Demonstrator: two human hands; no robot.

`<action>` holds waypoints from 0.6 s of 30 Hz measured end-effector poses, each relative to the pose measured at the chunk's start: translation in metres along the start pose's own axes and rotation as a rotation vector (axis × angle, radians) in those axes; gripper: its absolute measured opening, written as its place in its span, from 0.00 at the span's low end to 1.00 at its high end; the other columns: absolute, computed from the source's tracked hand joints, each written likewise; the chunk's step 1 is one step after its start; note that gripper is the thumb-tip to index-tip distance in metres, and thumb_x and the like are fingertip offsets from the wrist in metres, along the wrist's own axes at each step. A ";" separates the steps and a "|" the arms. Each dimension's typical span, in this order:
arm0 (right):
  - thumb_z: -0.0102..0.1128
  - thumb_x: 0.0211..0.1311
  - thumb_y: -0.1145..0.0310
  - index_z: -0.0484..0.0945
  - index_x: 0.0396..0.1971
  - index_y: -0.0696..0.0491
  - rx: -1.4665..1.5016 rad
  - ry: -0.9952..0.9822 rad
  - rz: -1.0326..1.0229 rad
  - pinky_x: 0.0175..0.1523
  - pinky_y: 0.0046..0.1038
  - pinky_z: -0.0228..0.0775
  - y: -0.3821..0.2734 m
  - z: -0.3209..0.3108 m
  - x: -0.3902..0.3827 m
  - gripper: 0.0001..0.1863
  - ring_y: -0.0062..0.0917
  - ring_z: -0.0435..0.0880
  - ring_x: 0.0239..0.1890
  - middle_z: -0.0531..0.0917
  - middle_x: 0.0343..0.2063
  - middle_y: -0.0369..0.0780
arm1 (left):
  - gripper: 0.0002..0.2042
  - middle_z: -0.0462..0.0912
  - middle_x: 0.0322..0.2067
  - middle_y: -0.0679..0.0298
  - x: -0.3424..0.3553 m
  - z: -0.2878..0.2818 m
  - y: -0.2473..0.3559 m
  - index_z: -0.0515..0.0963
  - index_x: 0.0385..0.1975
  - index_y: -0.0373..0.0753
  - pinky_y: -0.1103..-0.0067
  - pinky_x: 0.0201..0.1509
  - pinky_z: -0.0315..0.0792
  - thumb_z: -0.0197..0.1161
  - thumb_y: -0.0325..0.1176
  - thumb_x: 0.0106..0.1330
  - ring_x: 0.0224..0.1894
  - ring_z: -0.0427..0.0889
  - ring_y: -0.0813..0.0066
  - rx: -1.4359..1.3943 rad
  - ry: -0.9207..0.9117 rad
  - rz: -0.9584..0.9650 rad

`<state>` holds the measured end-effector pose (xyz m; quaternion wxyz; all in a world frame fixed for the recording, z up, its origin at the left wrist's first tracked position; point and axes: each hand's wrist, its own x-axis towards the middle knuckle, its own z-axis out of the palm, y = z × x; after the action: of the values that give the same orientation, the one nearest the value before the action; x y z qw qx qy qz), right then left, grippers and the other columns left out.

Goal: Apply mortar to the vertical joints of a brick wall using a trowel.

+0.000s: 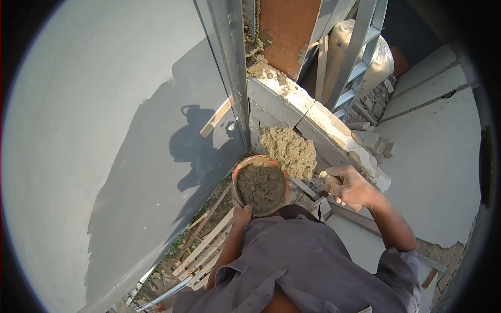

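Orange pan (260, 186) filled with grey mortar, gripped at its near rim by the left hand (241, 214) just below the wall (313, 117). Right hand (348, 185) closed around a trowel handle (330, 178), beside a mortar heap (290, 151) on the wall.

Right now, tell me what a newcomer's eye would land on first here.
First, the orange bowl heaped with grey mortar at centre, held from below by the left hand. Just above it, a fresh mound of mortar sits on the white block wall, while the right hand grips a tool handle beside it.
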<state>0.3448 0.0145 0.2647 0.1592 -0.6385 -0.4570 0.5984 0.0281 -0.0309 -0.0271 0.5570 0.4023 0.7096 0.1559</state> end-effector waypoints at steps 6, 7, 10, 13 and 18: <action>0.50 0.52 0.73 0.74 0.28 0.64 -0.670 0.533 -0.431 0.36 0.34 0.71 -0.111 -0.049 0.060 0.09 0.31 0.80 0.25 0.76 0.17 0.44 | 0.44 0.68 0.55 0.33 -0.007 -0.002 0.008 0.40 0.67 0.25 0.67 0.61 0.64 0.56 0.35 0.53 0.59 0.69 0.43 0.053 0.028 -0.046; 0.50 0.53 0.73 0.73 0.32 0.64 -0.691 0.553 -0.305 0.44 0.40 0.71 -0.138 -0.043 0.085 0.10 0.41 0.82 0.33 0.79 0.24 0.51 | 0.44 0.68 0.54 0.33 -0.006 -0.002 0.003 0.40 0.67 0.26 0.66 0.61 0.64 0.56 0.36 0.53 0.59 0.69 0.42 0.024 0.039 -0.052; 0.55 0.52 0.74 0.73 0.36 0.60 -0.920 0.886 -0.417 0.47 0.43 0.74 -0.156 -0.038 0.169 0.11 0.46 0.81 0.41 0.79 0.34 0.53 | 0.44 0.68 0.54 0.33 -0.002 0.007 -0.006 0.41 0.67 0.26 0.66 0.61 0.64 0.56 0.36 0.52 0.59 0.69 0.42 0.011 0.021 -0.029; 0.57 0.53 0.74 0.70 0.44 0.59 -0.818 0.983 -0.446 0.48 0.42 0.73 -0.144 -0.021 0.193 0.17 0.44 0.79 0.45 0.76 0.40 0.52 | 0.44 0.67 0.55 0.33 -0.001 0.006 -0.013 0.41 0.67 0.26 0.67 0.61 0.64 0.57 0.36 0.52 0.59 0.69 0.42 -0.010 0.052 -0.008; 0.60 0.54 0.72 0.70 0.46 0.62 -0.580 0.963 -0.589 0.44 0.38 0.73 -0.080 -0.014 0.153 0.20 0.40 0.80 0.39 0.77 0.35 0.50 | 0.44 0.68 0.55 0.34 0.002 0.005 -0.028 0.42 0.66 0.26 0.68 0.61 0.64 0.57 0.36 0.51 0.59 0.69 0.44 -0.005 0.081 0.032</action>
<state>0.3053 0.1802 0.2336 0.3254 -0.7008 -0.6343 0.0267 0.0209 -0.0480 -0.0492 0.5262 0.4055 0.7248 0.1826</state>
